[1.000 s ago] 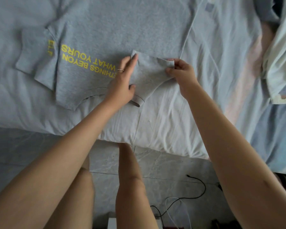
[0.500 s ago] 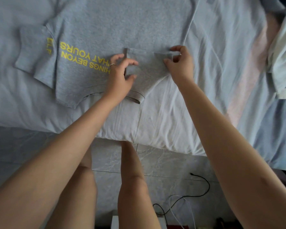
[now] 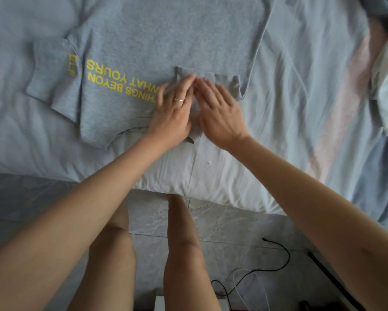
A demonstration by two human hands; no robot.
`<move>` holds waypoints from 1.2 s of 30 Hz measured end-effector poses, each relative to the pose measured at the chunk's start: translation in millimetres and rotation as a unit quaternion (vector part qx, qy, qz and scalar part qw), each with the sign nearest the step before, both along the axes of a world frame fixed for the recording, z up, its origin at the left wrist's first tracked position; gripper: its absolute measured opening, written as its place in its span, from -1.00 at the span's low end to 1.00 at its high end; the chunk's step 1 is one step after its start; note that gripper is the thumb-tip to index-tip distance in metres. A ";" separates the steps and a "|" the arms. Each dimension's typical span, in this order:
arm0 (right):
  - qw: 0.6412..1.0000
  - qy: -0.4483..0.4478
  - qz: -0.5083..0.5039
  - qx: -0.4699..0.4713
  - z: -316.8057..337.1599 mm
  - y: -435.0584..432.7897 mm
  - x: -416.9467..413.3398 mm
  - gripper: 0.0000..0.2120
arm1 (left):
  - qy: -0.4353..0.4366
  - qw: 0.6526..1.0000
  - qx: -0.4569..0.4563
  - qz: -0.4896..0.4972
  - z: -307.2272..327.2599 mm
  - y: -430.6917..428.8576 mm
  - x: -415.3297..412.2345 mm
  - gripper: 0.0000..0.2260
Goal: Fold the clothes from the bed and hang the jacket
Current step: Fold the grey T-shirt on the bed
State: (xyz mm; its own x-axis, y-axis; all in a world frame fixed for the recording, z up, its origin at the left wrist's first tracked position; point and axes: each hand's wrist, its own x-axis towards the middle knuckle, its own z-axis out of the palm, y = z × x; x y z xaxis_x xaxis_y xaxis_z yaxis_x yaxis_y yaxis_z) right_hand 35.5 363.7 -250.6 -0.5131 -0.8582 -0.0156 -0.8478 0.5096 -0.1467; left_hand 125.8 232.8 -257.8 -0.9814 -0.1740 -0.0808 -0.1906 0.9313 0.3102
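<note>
Grey knit T-shirt (image 3: 166,41), sleeve (image 3: 224,83) folded, lies flat under both palms.

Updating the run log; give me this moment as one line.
left hand open, pressing folded sleeve | right hand open, pressing same sleeve | grey T-shirt flat on bed

Both hands let go of sleeve (image 3: 224,83); left hand (image 3: 174,113) and right hand (image 3: 220,113) now flat, pressing it onto shirt (image 3: 166,41).

grey T-shirt (image 3: 166,37) | yellow print, upside down: "HINGS BEYON" / "HAT YOURS" | left folded edge: "ELF", sideways
</note>
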 end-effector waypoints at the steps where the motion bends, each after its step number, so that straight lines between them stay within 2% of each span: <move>1: 0.998 -0.009 0.038 0.047 -4.9 5.3 -3.2 -0.48 | -0.024 0.999 -0.003 -0.031 -4.2 -6.3 -0.8 -0.33; 4: 0.991 -0.014 -0.019 0.134 -13.0 20.0 -26.8 -0.31 | -0.077 0.993 -0.027 -0.089 -15.0 -29.3 -3.9 -0.15; 8: 0.963 -0.035 -0.204 0.173 1.9 17.9 -53.7 -0.21 | -0.113 0.986 -0.043 -0.117 -11.7 -35.4 -5.7 0.06; 10: 0.973 0.000 -0.181 0.147 14.6 1.5 -38.6 -0.24 | -0.130 0.984 -0.046 -0.109 -9.7 -29.8 -6.9 0.13; 13: 0.995 0.016 -0.023 0.098 13.4 -7.5 7.4 -0.31 | -0.143 0.984 -0.041 -0.097 -9.3 -24.3 -7.9 0.12; 15: 0.990 0.004 0.003 0.139 2.1 4.5 26.5 -0.33 | -0.144 0.984 -0.039 -0.098 -8.4 -25.1 -9.0 0.13; 19: 0.949 -0.096 -0.219 0.206 -6.6 27.2 29.1 -0.10 | -0.160 0.979 -0.040 -0.120 -7.7 -30.3 -7.3 0.29; 21: 0.939 -0.114 -0.266 0.184 3.6 18.8 41.0 -0.08 | -0.152 0.979 -0.005 -0.137 -2.0 -37.2 -4.4 0.23; 24: 0.961 -0.097 -0.242 0.096 16.8 -2.2 72.1 -0.24 | -0.089 0.991 0.050 -0.086 8.7 -62.6 14.7 0.01; 27: 0.967 -0.093 -0.236 0.000 20.2 -35.9 105.9 -0.37 | 0.004 0.995 0.060 0.074 18.4 -117.1 42.4 -0.28; 29: 0.963 -0.115 -0.244 -0.025 19.3 -68.4 127.4 -0.38 | 0.004 0.979 0.067 0.190 19.0 -166.1 55.4 -0.40; 31: 0.958 -0.151 -0.239 -0.039 20.5 -105.3 144.2 -0.38 | -0.006 0.953 0.133 0.273 17.5 -213.2 60.7 -0.43; 32: 0.956 -0.167 -0.237 -0.041 20.5 -119.5 149.2 -0.40 | -0.007 0.945 0.161 0.284 16.8 -227.8 59.9 -0.45; 36: 0.946 -0.233 -0.221 -0.042 23.7 -181.3 165.7 -0.47 | -0.057 0.954 0.199 0.218 13.9 -269.2 49.4 -0.56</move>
State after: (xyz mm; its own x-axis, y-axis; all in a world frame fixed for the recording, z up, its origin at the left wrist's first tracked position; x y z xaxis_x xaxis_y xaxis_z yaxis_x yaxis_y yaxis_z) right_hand 201.2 182.4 -227.0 -0.7760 -0.5702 -0.2696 -0.3881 0.7686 -0.5086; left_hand 175.2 -36.5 -243.9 -0.8037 -0.4964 -0.3281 -0.5867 0.5690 0.5762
